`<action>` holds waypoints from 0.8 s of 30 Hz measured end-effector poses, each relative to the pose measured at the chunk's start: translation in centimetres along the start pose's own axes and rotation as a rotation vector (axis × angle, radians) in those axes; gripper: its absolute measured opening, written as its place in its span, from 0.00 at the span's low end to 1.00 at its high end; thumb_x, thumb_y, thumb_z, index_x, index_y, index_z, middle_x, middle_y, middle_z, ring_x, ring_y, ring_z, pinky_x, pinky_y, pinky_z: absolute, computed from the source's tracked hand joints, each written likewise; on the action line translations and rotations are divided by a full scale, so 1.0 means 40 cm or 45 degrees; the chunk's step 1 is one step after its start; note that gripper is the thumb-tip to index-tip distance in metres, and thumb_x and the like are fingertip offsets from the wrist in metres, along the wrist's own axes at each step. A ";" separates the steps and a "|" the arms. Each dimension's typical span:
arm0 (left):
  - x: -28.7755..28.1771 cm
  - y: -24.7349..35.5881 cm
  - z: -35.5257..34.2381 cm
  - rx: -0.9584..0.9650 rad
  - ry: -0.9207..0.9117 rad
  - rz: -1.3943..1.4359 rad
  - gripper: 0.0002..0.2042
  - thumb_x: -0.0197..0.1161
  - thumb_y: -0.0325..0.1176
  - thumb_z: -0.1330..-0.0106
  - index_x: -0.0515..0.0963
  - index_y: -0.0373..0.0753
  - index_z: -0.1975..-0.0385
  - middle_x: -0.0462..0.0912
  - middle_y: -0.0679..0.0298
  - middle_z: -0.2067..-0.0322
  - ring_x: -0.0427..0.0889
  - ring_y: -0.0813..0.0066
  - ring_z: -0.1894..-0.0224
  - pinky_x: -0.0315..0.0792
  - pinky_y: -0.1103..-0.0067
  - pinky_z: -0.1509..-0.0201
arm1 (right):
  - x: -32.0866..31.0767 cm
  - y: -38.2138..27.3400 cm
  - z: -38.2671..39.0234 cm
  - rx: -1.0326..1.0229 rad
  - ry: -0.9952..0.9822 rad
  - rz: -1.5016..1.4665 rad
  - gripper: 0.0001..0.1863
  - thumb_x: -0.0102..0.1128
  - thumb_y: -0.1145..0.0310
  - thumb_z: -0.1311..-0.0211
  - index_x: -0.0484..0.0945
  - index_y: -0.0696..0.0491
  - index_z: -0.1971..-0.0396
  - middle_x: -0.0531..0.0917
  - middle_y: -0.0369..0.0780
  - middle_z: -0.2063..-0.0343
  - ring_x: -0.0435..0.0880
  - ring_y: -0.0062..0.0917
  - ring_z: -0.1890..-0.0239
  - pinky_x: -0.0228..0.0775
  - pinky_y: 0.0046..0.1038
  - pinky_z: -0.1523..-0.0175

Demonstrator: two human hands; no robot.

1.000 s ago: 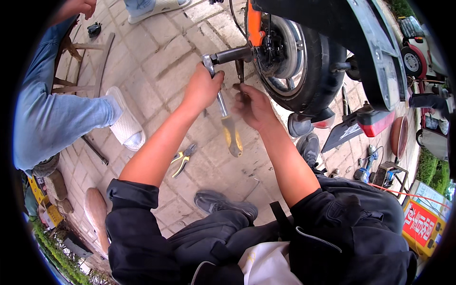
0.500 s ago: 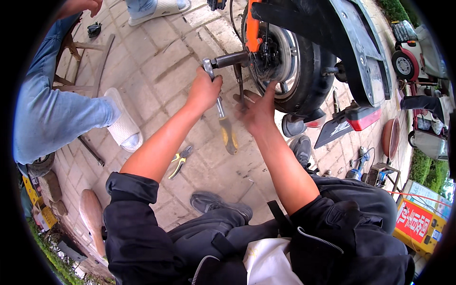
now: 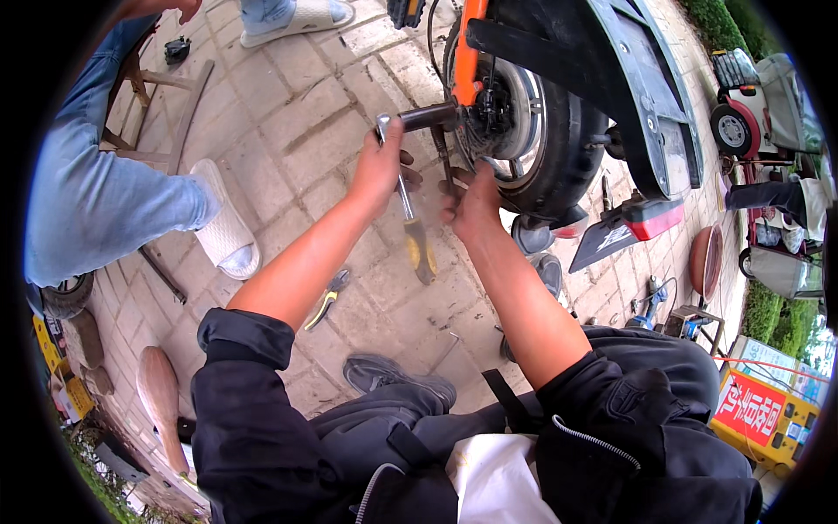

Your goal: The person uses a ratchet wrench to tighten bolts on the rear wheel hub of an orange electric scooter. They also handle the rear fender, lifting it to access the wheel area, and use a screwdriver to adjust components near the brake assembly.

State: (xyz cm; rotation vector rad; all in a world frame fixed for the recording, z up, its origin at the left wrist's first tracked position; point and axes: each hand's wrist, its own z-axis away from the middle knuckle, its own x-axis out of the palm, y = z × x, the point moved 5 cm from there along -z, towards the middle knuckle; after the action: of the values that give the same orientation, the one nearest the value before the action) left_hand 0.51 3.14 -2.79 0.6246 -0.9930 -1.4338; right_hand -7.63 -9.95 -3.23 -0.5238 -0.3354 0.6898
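A ratchet wrench (image 3: pixel 421 249) with a chrome shaft and a yellow-black handle hangs down beside the rear wheel. Its head meets a long dark socket (image 3: pixel 426 117) seated at the wheel's axle. Around the top of the wrench, my left hand (image 3: pixel 378 170) is closed, thumb near the head and fingers curled behind the shaft. My right hand (image 3: pixel 476 203) is at the lower edge of the wheel (image 3: pixel 563 144), its fingers bent about a slim dark rod (image 3: pixel 443 148) below the axle. Those fingertips are slightly blurred. An orange frame arm (image 3: pixel 468 52) runs down to the axle.
Pliers (image 3: pixel 327 299) lie on the paving under my left forearm. A seated person's leg in jeans (image 3: pixel 122 192) and light slippers are at left. To the right are a blue power tool (image 3: pixel 648 306), a brown bowl (image 3: pixel 705 262) and a yellow box (image 3: pixel 758 410).
My left thumb has shifted up toward the wrench head, and its fingers now show past the shaft. My right hand has drawn slightly down and left, its fingers more bent.
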 end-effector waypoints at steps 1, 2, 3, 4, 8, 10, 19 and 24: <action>0.006 0.006 0.008 -0.102 0.004 0.187 0.21 0.46 0.52 0.35 0.62 0.36 0.61 0.67 0.62 0.83 0.74 0.67 0.83 0.70 0.72 0.81 | -0.001 -0.002 -0.002 -0.001 -0.003 0.011 0.26 0.35 0.46 0.40 0.67 0.54 0.57 0.75 0.40 0.77 0.62 0.21 0.85 0.53 0.27 0.78; 0.010 0.014 0.011 -0.219 -0.002 0.208 0.21 0.46 0.53 0.35 0.62 0.38 0.62 0.67 0.62 0.83 0.72 0.68 0.84 0.69 0.72 0.81 | -0.003 -0.003 -0.004 -0.003 -0.005 0.022 0.26 0.35 0.46 0.40 0.68 0.54 0.57 0.75 0.40 0.77 0.63 0.21 0.85 0.53 0.28 0.78; 0.013 0.028 0.010 -0.336 -0.007 0.229 0.20 0.45 0.53 0.35 0.62 0.39 0.63 0.67 0.62 0.84 0.71 0.70 0.85 0.68 0.73 0.82 | -0.004 -0.005 -0.005 -0.011 -0.023 0.030 0.26 0.35 0.46 0.40 0.68 0.54 0.57 0.75 0.40 0.77 0.63 0.21 0.84 0.53 0.28 0.78; 0.015 0.040 0.011 -0.455 -0.009 0.243 0.20 0.45 0.54 0.34 0.62 0.40 0.64 0.67 0.63 0.84 0.70 0.71 0.86 0.68 0.73 0.82 | -0.005 -0.003 -0.005 -0.015 -0.043 0.035 0.26 0.35 0.47 0.40 0.68 0.55 0.57 0.75 0.40 0.77 0.64 0.21 0.84 0.54 0.28 0.78; 0.040 0.090 0.014 -0.564 -0.102 0.441 0.14 0.50 0.47 0.35 0.65 0.42 0.66 0.65 0.65 0.87 0.66 0.73 0.87 0.65 0.73 0.82 | 0.007 -0.007 -0.007 -0.014 -0.040 -0.082 0.22 0.37 0.48 0.41 0.65 0.52 0.61 0.74 0.39 0.80 0.60 0.18 0.89 0.48 0.23 0.84; 0.023 0.029 -0.020 -0.405 -0.068 0.177 0.09 0.56 0.39 0.38 0.68 0.40 0.69 0.67 0.68 0.84 0.66 0.76 0.83 0.65 0.76 0.78 | 0.005 -0.011 -0.003 -0.005 -0.032 0.009 0.24 0.36 0.48 0.40 0.67 0.53 0.60 0.74 0.39 0.79 0.62 0.19 0.87 0.51 0.24 0.82; 0.037 -0.054 0.170 0.084 -0.065 -0.483 0.27 0.61 0.46 0.44 0.65 0.29 0.54 0.78 0.50 0.64 0.79 0.61 0.61 0.70 0.72 0.58 | -0.009 -0.003 -0.017 -0.039 -0.096 0.137 0.26 0.31 0.48 0.39 0.70 0.54 0.61 0.75 0.38 0.80 0.66 0.22 0.84 0.56 0.27 0.78; 0.029 -0.146 0.232 0.000 -0.237 -0.854 0.28 0.60 0.48 0.44 0.64 0.30 0.55 0.77 0.48 0.63 0.78 0.58 0.59 0.70 0.72 0.57 | -0.013 -0.007 -0.019 -0.047 -0.132 0.125 0.26 0.31 0.47 0.39 0.70 0.55 0.61 0.75 0.38 0.79 0.66 0.22 0.84 0.57 0.27 0.78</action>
State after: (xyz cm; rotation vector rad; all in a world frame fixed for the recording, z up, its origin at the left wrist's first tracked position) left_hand -10.51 3.41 -3.05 0.8866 -0.9692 -2.1097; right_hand -7.52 -10.75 -3.75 -0.5434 -0.4223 0.8090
